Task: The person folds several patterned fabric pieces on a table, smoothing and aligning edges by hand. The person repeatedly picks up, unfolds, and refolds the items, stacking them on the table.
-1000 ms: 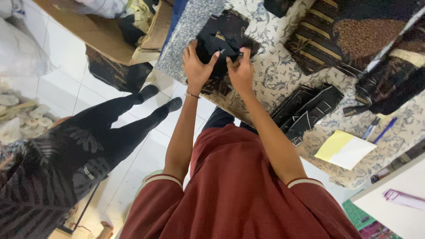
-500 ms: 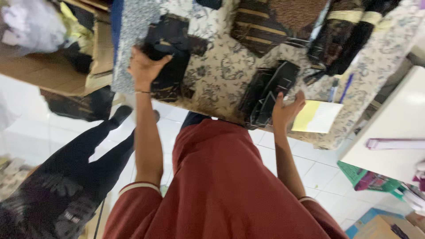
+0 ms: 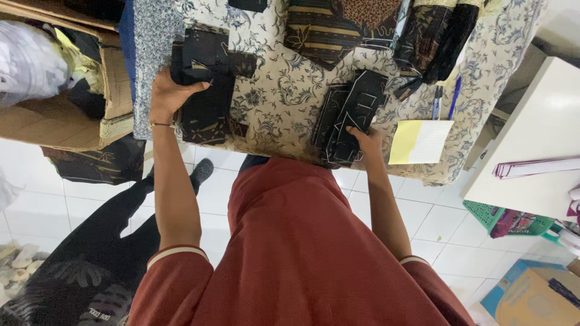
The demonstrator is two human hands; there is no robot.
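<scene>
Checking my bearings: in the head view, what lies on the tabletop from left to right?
left hand → black cloth pieces → black cut-out stack with right hand on it → yellow paper → pens

The left hand [image 3: 168,93] holds a stack of black cloth pieces [image 3: 202,78] on a table with a flowery cloth [image 3: 278,102]. The right hand [image 3: 365,140] rests on another pile of black cut pieces [image 3: 350,111]. A yellow paper pad [image 3: 420,142] lies just beside it, near two pens [image 3: 444,99].
</scene>
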